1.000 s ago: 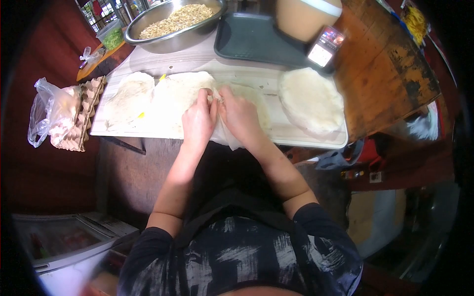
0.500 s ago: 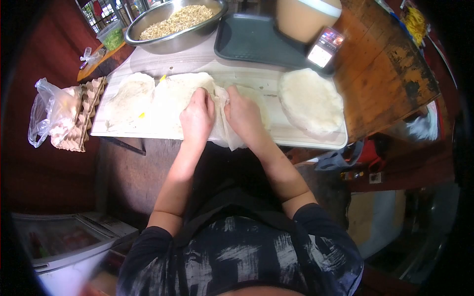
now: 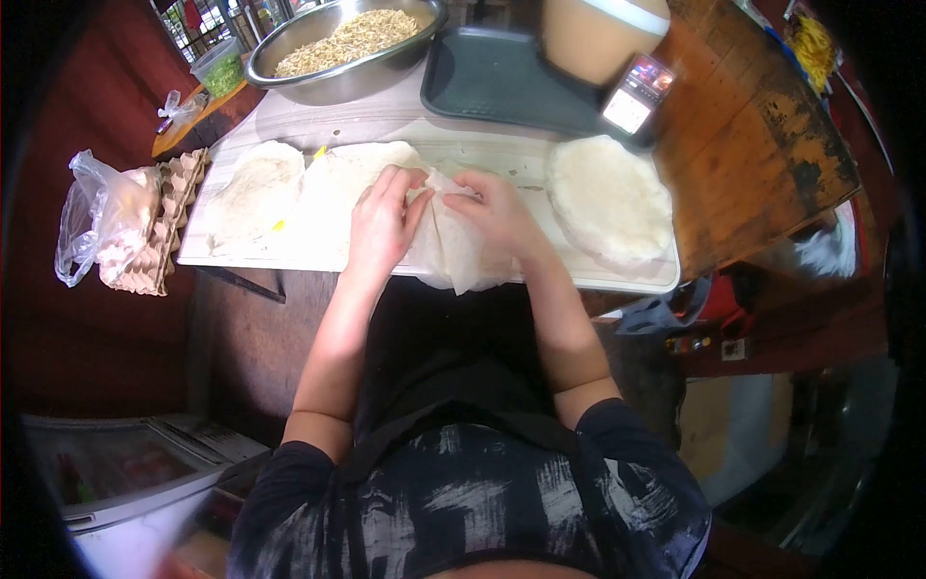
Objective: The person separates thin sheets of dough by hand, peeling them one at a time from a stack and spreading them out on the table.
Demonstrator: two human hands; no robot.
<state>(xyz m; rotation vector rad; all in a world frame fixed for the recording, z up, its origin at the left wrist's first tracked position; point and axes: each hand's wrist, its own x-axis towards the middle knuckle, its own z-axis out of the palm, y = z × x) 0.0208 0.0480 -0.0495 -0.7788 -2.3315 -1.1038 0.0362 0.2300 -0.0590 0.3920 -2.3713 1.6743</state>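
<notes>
I'm watching the left hand (image 3: pixel 380 220) and the right hand (image 3: pixel 502 214) both pinching a thin sheet (image 3: pixel 449 247), neither being clearly nearer. The sheet is hanging between them, its folded length running toward the desk's (image 3: pixel 386 124) near edge, its tip reaching just past.

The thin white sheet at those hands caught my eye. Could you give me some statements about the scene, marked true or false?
1. The left hand and right hand touch a thin white sheet. True.
2. The metal bowl stands left of the dark tray. True.
3. The metal bowl is empty. False: it holds pale brown, shredded-looking stuff.
4. Both hands wear gloves. False: both are bare.
5. A rounded pale piece lies right of both hands. True.
</notes>
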